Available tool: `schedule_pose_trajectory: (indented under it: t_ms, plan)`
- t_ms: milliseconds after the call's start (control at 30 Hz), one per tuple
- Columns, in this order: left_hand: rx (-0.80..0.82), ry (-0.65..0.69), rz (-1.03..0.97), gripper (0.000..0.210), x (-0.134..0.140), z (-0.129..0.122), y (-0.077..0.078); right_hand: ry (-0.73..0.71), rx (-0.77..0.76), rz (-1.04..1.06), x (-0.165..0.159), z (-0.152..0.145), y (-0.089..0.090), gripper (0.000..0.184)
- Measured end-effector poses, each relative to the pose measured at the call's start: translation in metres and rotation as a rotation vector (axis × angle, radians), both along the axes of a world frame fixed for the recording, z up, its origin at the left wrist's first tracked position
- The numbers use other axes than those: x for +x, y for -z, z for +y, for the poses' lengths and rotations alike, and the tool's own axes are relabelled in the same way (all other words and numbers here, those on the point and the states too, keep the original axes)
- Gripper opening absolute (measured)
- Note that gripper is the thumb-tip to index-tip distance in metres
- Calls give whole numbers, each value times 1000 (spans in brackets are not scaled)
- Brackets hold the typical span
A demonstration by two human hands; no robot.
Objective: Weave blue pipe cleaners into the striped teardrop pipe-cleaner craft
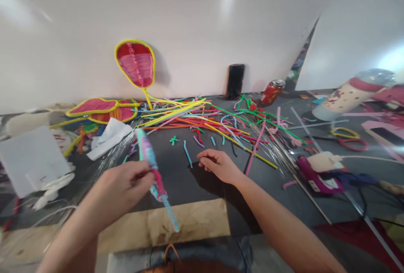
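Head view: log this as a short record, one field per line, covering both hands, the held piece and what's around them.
left hand: grips the blue-and-pink fuzzy piece
held piece: tilted, thin blue end over the brown paper
right hand: fingers curled, no held thing visible
nearest to right hand: short blue stem, apart from it
behind hands: pile of colored stems
back: yellow-rimmed piece, phone, red can

Person: L hand (131,185) (approx. 8 o'clock) & R hand (221,166) (5 o'clock), both bare, as are forearms (277,218); clothing, 6 o'clock: blue denim-like fabric (214,257) w/ orange-brown cord loop (171,246), adj. brown patch (189,266).
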State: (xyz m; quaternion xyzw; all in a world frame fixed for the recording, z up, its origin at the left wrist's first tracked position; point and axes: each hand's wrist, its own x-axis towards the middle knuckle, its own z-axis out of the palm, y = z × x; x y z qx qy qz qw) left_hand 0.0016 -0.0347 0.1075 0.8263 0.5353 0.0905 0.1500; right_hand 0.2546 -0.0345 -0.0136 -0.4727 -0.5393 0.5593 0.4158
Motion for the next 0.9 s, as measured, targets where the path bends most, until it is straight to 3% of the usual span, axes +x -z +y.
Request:
schedule_pose_trajectory:
  t_ms: [100,233,367,567,700,767,833,900]
  plan:
    - [-57,84,72,26,36,2,17,26,64,-108,3,0,-1,21]
    - [-82,175,57,25,56,4,40,219,111,-130,18,3,-4,25]
    - [-88,128,-35,25,36,2,50,380,170,-61,32,9,-1,26]
    - [92,-19,-160,25,-15,-6,74,374,197,-96,20,10,10,26]
    - [172,-6,-229,25,-23,-12,82,377,265,-173,3,1,0,24]
    - [99,80,-299,24,-15,-19,72,350,327,-212,-10,-13,-18,20]
    - [-203,311,-340,25,-4,-32,58,127,521,-264,-29,-31,-40,17]
    - [-454,627,-347,21,4,-47,50,-180,669,-188,-50,-50,-58,19]
